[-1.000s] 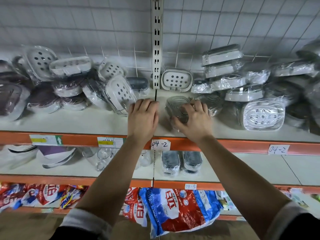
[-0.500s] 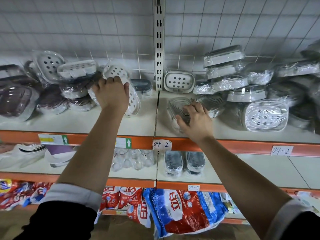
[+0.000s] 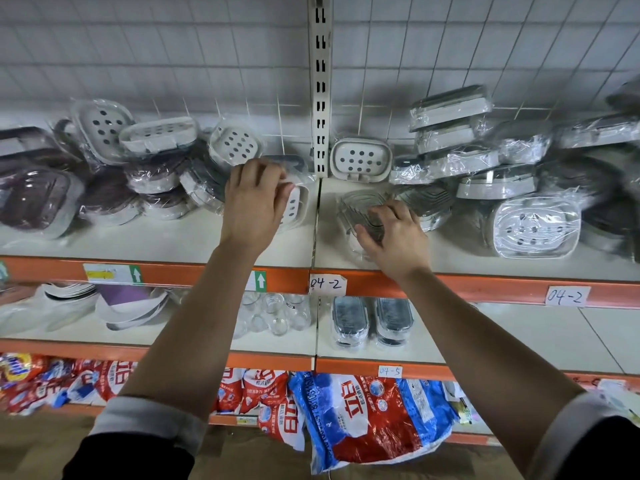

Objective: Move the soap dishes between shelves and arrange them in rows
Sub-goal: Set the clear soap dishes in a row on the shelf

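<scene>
Many plastic-wrapped soap dishes lie in loose piles along the upper shelf (image 3: 173, 244). My left hand (image 3: 254, 202) grips a white perforated soap dish (image 3: 298, 204) standing on edge near the shelf's centre post. My right hand (image 3: 391, 233) holds a clear ribbed soap dish (image 3: 356, 206) on the right section of the same shelf. A white holed dish (image 3: 360, 159) leans against the back wall just behind it. Two dark lidded soap dishes (image 3: 372, 320) sit side by side on the shelf below.
A slotted metal upright (image 3: 320, 84) divides the shelf bays. Piles of dark and white dishes (image 3: 104, 174) crowd the left; stacked wrapped dishes (image 3: 485, 161) crowd the right. Glass cups (image 3: 273, 313) and bowls (image 3: 131, 306) occupy the lower left shelf. Detergent bags (image 3: 363, 414) lie at the bottom.
My left hand went from the shelf front up to the left pile, then came right toward the centre post with the white perforated dish. My right hand stayed on the clear dish.
</scene>
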`<state>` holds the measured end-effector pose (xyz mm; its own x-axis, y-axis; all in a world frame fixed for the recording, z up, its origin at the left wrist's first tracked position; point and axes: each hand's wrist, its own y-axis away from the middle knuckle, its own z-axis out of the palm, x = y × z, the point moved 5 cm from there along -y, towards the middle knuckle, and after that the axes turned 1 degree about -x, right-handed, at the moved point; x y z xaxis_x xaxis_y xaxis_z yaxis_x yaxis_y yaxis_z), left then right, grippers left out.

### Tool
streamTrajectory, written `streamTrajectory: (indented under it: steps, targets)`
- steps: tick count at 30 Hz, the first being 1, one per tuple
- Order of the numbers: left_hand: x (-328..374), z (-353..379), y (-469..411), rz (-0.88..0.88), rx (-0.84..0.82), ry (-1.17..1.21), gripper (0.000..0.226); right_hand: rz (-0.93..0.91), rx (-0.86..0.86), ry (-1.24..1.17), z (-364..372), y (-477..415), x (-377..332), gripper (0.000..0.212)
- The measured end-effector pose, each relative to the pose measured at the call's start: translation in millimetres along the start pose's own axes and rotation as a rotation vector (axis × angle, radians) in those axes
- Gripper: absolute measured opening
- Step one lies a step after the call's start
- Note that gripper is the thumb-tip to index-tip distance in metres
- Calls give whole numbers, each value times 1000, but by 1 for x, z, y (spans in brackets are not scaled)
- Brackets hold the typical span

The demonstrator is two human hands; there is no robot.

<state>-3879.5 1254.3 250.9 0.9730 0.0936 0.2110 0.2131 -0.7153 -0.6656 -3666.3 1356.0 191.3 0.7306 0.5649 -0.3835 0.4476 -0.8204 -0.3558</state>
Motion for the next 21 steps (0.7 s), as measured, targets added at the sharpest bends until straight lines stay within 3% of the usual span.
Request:
streamTrajectory:
  steps: [6, 11, 15, 21]
  targets:
    - [-2, -3, 18, 13, -60, 104, 57, 9, 2, -7, -1, 0, 0, 54]
    - [-1, -3, 40, 88, -69, 197, 55, 7, 14, -13, 0, 0, 0, 53]
    - [-7, 17, 71, 45, -187, 128, 56, 0, 22, -11, 0, 0, 0, 53]
    - [-4, 35, 68, -138, -112, 101, 44, 0, 2, -30, 2, -3, 2, 57]
